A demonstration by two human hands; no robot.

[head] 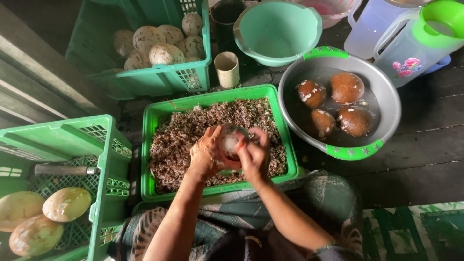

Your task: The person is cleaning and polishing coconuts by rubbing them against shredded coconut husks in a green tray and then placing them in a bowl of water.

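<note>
my left hand (207, 154) and my right hand (252, 153) are both closed around one round pale fruit (231, 140), fingers curled on its sides. i hold it above the green tray (157, 116) full of brown peelings (193, 130). at my right, brown fruits (347, 88) sit in water in a grey basin (386, 92).

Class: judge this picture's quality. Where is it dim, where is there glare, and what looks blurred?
Head view: top left corner and floor dim; soft glare on the jug lid; the fruit between left hand and right hand slightly blurred; edges bend a little.
</note>
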